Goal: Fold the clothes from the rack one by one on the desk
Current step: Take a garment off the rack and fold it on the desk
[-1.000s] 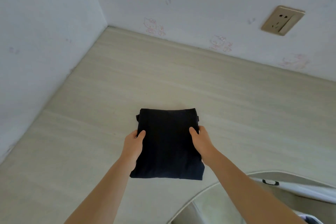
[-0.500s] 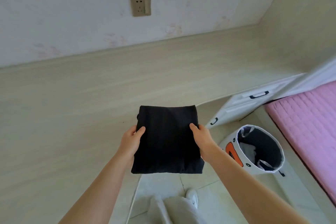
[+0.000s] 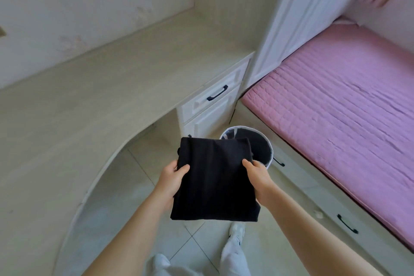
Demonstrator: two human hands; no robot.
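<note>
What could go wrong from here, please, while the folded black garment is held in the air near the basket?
1. The folded black garment is off the desk, held only at its side edges by the left hand and right hand; its unsupported layers might sag and unfold.
2. It hangs partly over the round basket; a slipped grip could probably drop it onto the basket rim or the floor.

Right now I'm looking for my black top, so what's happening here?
A person stands beside the desk holding a folded black garment flat in the air, the left hand and right hand each gripping a side edge. It is over the floor, in front of a round hamper by the pink bed.
</note>
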